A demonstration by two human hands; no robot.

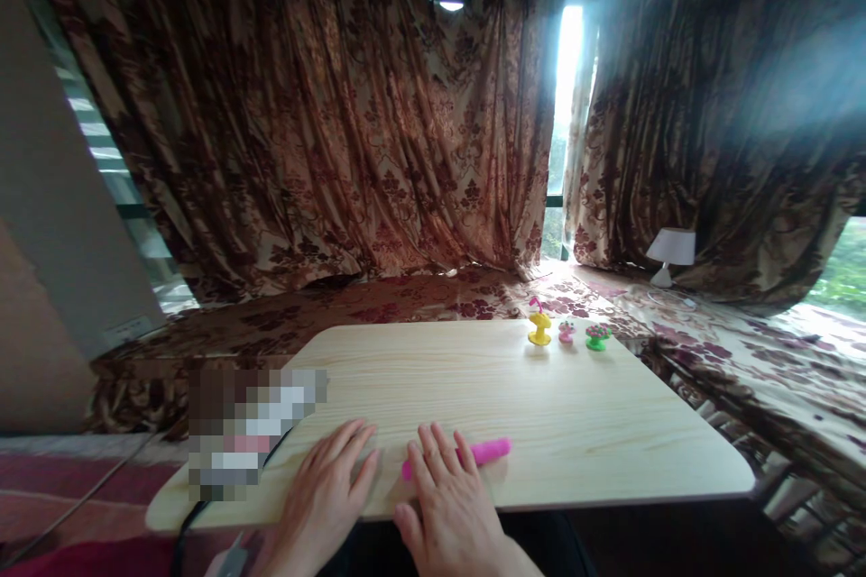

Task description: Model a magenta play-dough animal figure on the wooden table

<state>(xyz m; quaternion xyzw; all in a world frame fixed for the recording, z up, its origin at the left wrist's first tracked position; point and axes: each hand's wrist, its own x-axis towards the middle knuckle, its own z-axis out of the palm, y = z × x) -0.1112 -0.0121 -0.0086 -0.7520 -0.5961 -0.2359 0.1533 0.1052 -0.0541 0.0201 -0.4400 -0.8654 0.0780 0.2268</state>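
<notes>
A bright pink roll [491, 451], which looks like modelling clay, lies near the table's front edge. Across its left part my right hand [450, 505] rests flat, fingers stretched out, covering the roll's middle; both ends show. To the left, my left hand [328, 487] lies on the tabletop with its fingers extended and nothing in it, apart from the roll. At the far right of the table stand three small clay-like figures: a yellow one [539, 329] with a pink curl on top, a pink one [566, 333] and a green one [598, 337] with pink dots.
The light wooden table [433, 370] has rounded corners. A blurred-out object [261, 433] with a black cable lies at its left edge. Behind are a flower-patterned ledge [433, 296], patterned curtains [379, 126] and a small white lamp [672, 248].
</notes>
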